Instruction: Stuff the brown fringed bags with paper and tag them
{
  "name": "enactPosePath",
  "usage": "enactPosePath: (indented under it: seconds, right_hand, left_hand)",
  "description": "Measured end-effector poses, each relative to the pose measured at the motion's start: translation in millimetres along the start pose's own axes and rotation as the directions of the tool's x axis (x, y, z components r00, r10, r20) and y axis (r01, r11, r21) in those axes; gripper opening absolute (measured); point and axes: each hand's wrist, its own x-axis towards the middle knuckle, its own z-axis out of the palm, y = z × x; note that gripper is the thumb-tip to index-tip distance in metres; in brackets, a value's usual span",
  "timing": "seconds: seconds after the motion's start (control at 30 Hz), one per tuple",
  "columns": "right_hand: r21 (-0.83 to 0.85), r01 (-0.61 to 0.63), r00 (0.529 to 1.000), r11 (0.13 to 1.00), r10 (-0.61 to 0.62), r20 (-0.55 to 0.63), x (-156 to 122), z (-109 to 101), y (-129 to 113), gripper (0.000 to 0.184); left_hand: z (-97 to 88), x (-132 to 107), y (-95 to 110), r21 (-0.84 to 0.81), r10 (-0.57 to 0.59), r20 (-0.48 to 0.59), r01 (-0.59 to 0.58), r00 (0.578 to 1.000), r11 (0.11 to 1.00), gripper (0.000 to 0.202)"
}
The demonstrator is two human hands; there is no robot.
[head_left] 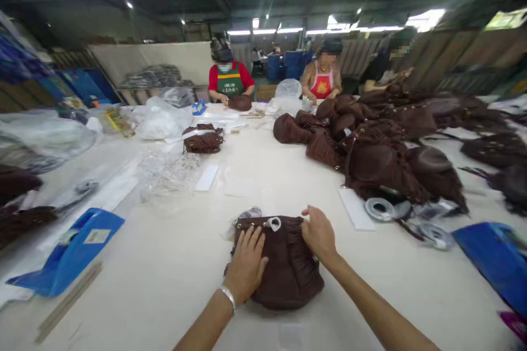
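Note:
A brown gathered fabric bag (288, 269) lies on the white table (173, 285) right in front of me. My left hand (247, 266) rests flat on its left side, fingers stretched out and slightly apart. My right hand (319, 233) sits on the bag's upper right edge with fingers curled over the rim. A small white tag (274, 224) and metal eyelets show along the bag's top edge.
A big heap of brown bags (382, 142) covers the right side. One brown bag (202, 140) lies mid-table. Blue folders (69, 255) (494, 255), tape rolls (381, 208), clear plastic bags (162, 118). Two aproned people (229, 79) (323, 79) work at the far end.

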Motion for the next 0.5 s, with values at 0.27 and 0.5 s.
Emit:
enactPosePath:
  seconds: [0.27,0.5]
  right_hand:
    - [-0.112,0.043,0.965,0.993,-0.012,0.263,6.3,-3.3,28.5,0.034]
    - [-0.302,-0.105,0.973,0.948,0.16,0.164,12.3,14.2,60.2,0.039]
  left_hand:
    - [-3.2,26.2,43.9,-0.11,0.121,0.001,-0.12,0.993,0.987,0.043]
    - [27.7,-24.7,-17.7,0.023,0.004,-0.158,0.0,0.987,1.0,0.04]
